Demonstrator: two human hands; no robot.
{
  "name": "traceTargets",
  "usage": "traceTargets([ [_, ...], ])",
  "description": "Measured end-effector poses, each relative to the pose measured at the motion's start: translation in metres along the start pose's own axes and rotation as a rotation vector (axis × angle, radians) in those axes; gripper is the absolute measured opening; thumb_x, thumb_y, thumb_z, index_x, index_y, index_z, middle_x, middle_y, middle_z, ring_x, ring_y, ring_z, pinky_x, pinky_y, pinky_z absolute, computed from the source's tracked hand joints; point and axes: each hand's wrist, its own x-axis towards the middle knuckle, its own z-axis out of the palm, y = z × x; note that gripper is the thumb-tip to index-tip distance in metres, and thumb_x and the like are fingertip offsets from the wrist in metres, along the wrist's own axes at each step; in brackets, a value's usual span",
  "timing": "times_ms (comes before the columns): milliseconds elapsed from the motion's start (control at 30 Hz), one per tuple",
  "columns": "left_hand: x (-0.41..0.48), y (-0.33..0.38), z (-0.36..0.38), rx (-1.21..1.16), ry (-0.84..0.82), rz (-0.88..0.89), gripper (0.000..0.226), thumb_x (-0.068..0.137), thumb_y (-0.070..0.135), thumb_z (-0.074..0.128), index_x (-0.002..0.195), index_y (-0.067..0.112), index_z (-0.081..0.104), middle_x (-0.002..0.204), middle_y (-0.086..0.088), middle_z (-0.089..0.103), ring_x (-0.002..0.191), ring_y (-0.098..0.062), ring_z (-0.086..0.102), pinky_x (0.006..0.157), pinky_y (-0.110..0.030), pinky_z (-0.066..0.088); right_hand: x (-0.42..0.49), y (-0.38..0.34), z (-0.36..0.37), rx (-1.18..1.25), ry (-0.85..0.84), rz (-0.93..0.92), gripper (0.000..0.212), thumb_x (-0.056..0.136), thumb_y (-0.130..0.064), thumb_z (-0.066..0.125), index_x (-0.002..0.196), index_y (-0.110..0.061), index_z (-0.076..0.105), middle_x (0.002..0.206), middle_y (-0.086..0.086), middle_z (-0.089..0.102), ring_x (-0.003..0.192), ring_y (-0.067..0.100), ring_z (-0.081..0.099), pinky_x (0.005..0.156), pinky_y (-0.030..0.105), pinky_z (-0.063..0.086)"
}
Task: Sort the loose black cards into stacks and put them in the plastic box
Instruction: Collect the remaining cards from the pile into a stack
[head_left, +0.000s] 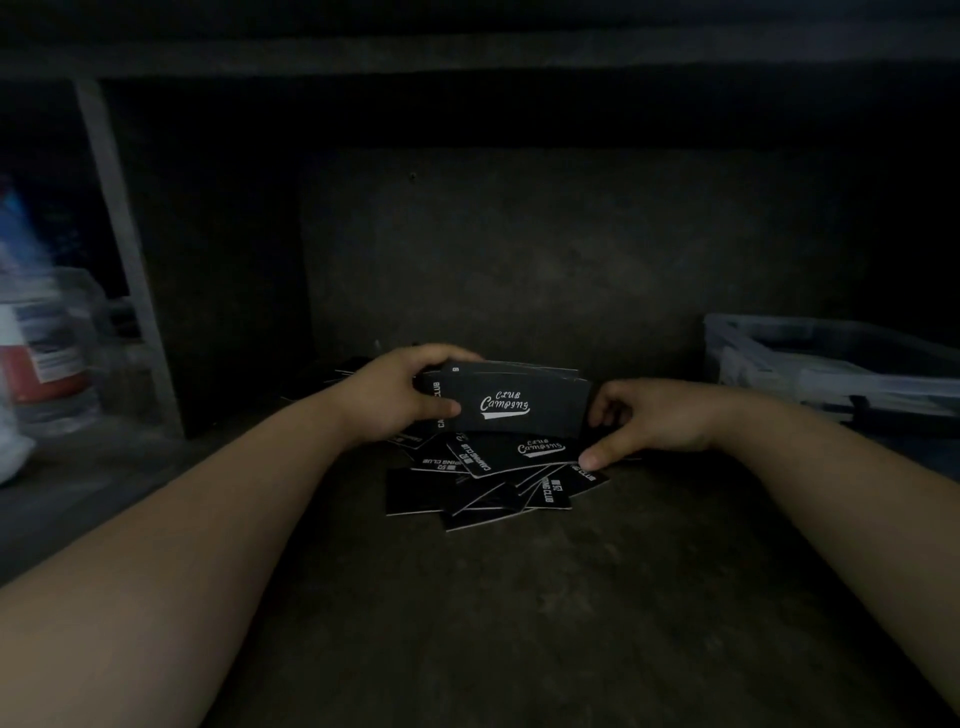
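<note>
Both forearms reach forward from the lower corners and meet over a heap of black cards (464, 494) in the middle of the dim tabletop (519, 613).

The left hand (400, 400) is raised a little above the heap and grips a stack (519, 408) of cards by its left end. The fingers are curled over the top edge and the thumb lies flat across the front face. The stack stands on its long edge, its printed face towards the camera with white "Club Camping" lettering. Its upper cards are slightly fanned at the back.

The right hand (654, 421) sits lower, palm down and wrist nearly level, just beside the right end of the stack. Its thumb is stretched out, with the tip pressed on the near right corner of the top card (519, 449) of the heap. The fingers are bent in towards the right edge of the stack. In this poor light I cannot tell whether they are pinching the card against the thumb or only hanging curled above it.

The loose cards lie at mixed angles and overlap under and in front of both hands. Some show white print and pale edges.

The clear plastic box (769, 364) stands at the right edge, well apart from the heap. At the far left are blurred containers (47, 343) beside a pale upright post (124, 249).
</note>
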Motion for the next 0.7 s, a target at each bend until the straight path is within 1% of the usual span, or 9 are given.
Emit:
traceTargets([
  [100, -0.001, 0.002, 0.000, 0.012, 0.003, 0.018, 0.052, 0.087, -0.001, 0.069, 0.120, 0.038, 0.062, 0.115, 0.013, 0.068, 0.104, -0.001, 0.065, 0.087, -0.019, 0.052, 0.000, -0.002, -0.002, -0.059, -0.030, 0.038, 0.078, 0.044, -0.065, 0.081, 0.109, -0.028, 0.059, 0.111, -0.006, 0.059, 0.101, 0.011, 0.056, 0.091, 0.030, 0.048],
  [200, 0.002, 0.002, 0.000, 0.020, 0.157, 0.016, 0.047, 0.087, 0.001, 0.068, 0.117, 0.038, 0.063, 0.109, 0.014, 0.068, 0.100, 0.000, 0.064, 0.083, -0.017, 0.051, 0.002, -0.003, -0.005, -0.021, -0.024, 0.069, 0.071, 0.047, -0.057, 0.090, 0.104, -0.025, 0.060, 0.108, -0.002, 0.063, 0.101, 0.017, 0.059, 0.090, 0.036, 0.050],
  [300, 0.003, -0.002, -0.003, 0.002, 0.211, -0.029, 0.048, 0.086, -0.002, 0.068, 0.119, 0.033, 0.063, 0.108, 0.008, 0.069, 0.094, -0.004, 0.065, 0.081, -0.020, 0.052, 0.000, -0.006, -0.006, 0.131, -0.110, 0.084, 0.091, 0.038, -0.048, 0.095, 0.117, -0.016, 0.063, 0.115, 0.003, 0.070, 0.108, 0.024, 0.066, 0.098, 0.046, 0.052],
  [333, 0.002, -0.004, -0.004, 0.022, 0.180, -0.048, 0.049, 0.087, -0.002, 0.068, 0.120, 0.033, 0.062, 0.108, 0.008, 0.068, 0.093, -0.003, 0.064, 0.083, -0.021, 0.053, -0.002, -0.007, -0.006, 0.175, -0.142, 0.071, 0.088, 0.042, -0.043, 0.096, 0.119, -0.016, 0.063, 0.115, 0.002, 0.071, 0.109, 0.023, 0.066, 0.101, 0.047, 0.050],
  [400, -0.001, -0.006, -0.005, 0.038, 0.126, -0.058, 0.049, 0.088, 0.000, 0.067, 0.120, 0.037, 0.061, 0.110, 0.012, 0.067, 0.096, 0.000, 0.063, 0.085, -0.020, 0.052, -0.008, -0.012, -0.003, 0.339, -0.145, -0.004, 0.058, 0.063, -0.025, 0.088, 0.115, -0.017, 0.066, 0.110, 0.000, 0.074, 0.107, 0.020, 0.068, 0.102, 0.044, 0.050],
  [467, -0.002, -0.005, -0.004, 0.034, 0.116, -0.051, 0.046, 0.090, 0.002, 0.065, 0.119, 0.038, 0.061, 0.110, 0.016, 0.066, 0.100, 0.002, 0.062, 0.081, -0.014, 0.048, -0.008, -0.015, 0.001, 0.644, -0.058, -0.077, 0.041, 0.076, -0.008, 0.077, 0.115, -0.017, 0.065, 0.111, 0.002, 0.074, 0.105, 0.019, 0.069, 0.098, 0.039, 0.052],
  [533, -0.002, -0.003, -0.002, 0.023, 0.120, -0.073, 0.044, 0.094, 0.001, 0.059, 0.116, 0.038, 0.059, 0.108, 0.018, 0.063, 0.097, 0.004, 0.059, 0.073, -0.006, 0.045, -0.001, -0.014, 0.004, 0.864, 0.090, -0.127, 0.042, 0.079, -0.006, 0.074, 0.118, -0.018, 0.064, 0.114, 0.004, 0.073, 0.108, 0.023, 0.068, 0.094, 0.038, 0.052],
  [600, -0.003, 0.002, 0.000, -0.035, 0.118, -0.111, 0.034, 0.101, 0.006, 0.049, 0.110, 0.037, 0.060, 0.109, 0.013, 0.065, 0.095, 0.002, 0.060, 0.075, -0.007, 0.047, 0.009, -0.012, 0.009, 0.804, 0.248, -0.134, 0.042, 0.079, -0.011, 0.077, 0.118, -0.024, 0.063, 0.114, 0.001, 0.072, 0.107, 0.023, 0.067, 0.083, 0.035, 0.051],
  [700, -0.006, 0.007, -0.001, -0.295, 0.095, -0.186, 0.032, 0.105, 0.034, 0.038, 0.113, 0.029, 0.068, 0.114, 0.001, 0.071, 0.100, -0.009, 0.066, 0.086, -0.025, 0.050, 0.019, -0.010, 0.020, 0.642, 0.322, -0.094, 0.033, 0.079, -0.008, 0.078, 0.104, -0.025, 0.064, 0.109, 0.005, 0.069, 0.096, 0.024, 0.068, 0.069, 0.034, 0.053],
])
